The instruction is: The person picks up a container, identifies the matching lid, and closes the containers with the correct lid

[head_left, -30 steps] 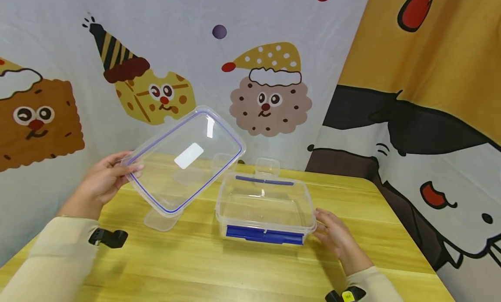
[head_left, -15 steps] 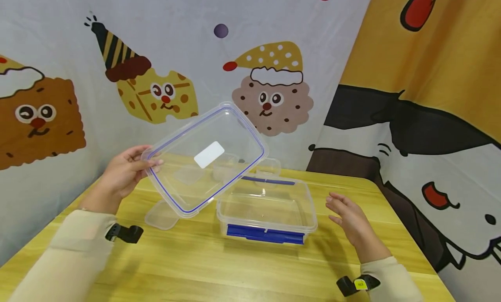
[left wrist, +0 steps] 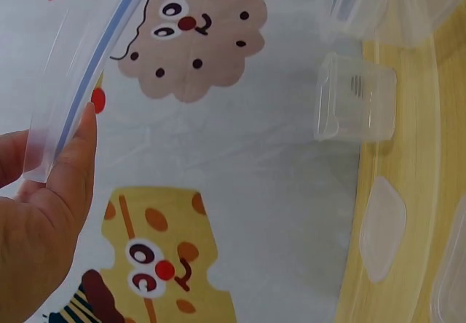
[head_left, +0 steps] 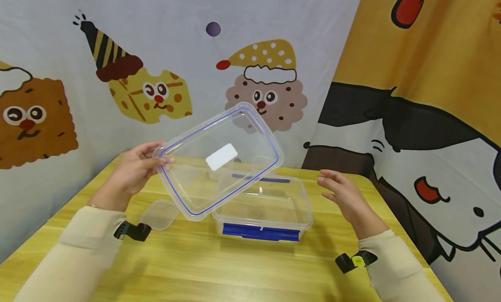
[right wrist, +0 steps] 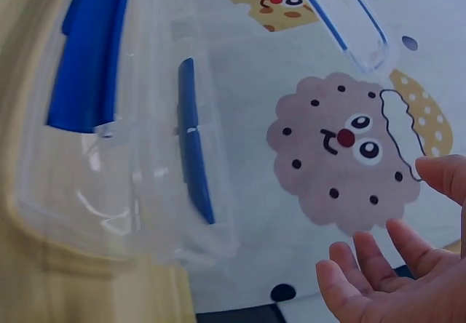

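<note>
My left hand (head_left: 135, 171) pinches the left corner of a clear plastic lid (head_left: 188, 171) between thumb and fingers. A blue seal runs round the lid's edge, and a white label (head_left: 221, 156) sits near its middle. Tilted, the lid hangs above the left part of a clear rectangular food container (head_left: 282, 206), which stands uncovered on the table with a blue clip (head_left: 260, 232) along its front. To the container's right, my right hand (head_left: 344, 195) is raised in the air with fingers loosely extended, touching nothing. In the right wrist view the container (right wrist: 80, 199) lies left of that hand.
A small translucent lid (head_left: 159, 215) lies on the wooden table (head_left: 188, 267) to the left. Behind the big lid, the left wrist view shows a small clear box (left wrist: 357, 99) and another small lid (left wrist: 383, 228) near the back edge. A printed curtain (head_left: 188, 58) hangs behind.
My left hand has carried the lid rightward, partly over the container. My right hand has let go of the container's right side and lifted up and away.
</note>
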The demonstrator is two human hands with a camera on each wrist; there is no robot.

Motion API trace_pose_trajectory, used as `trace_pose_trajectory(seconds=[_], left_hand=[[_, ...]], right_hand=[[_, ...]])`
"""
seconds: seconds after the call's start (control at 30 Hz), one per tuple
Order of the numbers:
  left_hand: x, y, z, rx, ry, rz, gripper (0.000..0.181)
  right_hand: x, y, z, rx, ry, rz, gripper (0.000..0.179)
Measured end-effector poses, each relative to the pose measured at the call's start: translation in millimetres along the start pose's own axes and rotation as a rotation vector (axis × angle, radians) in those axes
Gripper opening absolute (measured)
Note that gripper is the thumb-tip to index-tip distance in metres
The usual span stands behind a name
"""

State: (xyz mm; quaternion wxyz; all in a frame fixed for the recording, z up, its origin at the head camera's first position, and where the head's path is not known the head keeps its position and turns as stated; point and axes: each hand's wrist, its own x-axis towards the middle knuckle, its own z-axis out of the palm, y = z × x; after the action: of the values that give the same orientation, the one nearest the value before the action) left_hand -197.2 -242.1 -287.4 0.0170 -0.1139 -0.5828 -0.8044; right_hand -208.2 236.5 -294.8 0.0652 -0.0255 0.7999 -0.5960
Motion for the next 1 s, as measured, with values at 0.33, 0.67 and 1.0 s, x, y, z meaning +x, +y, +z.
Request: trace_pose_trajectory(seconds=[0.33,0.67,1.0], left_hand=[[5.8,1.4,22.1,0.071,-0.027,-0.042,0.029],[15.3,3.5,44.1,0.173,-0.035,-0.07,0.033],[23.9,6.0,56.6,0.233,-0.02,-0.066,0.038]], right_hand=[[13.0,-28.3,10.4,-0.024,-0.024,-0.047,0.058],[21.4,-50.7,9.8,-0.122,-0.076,-0.076,0.06],[29.4,-58.0,9.1,-0.133,-0.143,-0.076,0.059]])
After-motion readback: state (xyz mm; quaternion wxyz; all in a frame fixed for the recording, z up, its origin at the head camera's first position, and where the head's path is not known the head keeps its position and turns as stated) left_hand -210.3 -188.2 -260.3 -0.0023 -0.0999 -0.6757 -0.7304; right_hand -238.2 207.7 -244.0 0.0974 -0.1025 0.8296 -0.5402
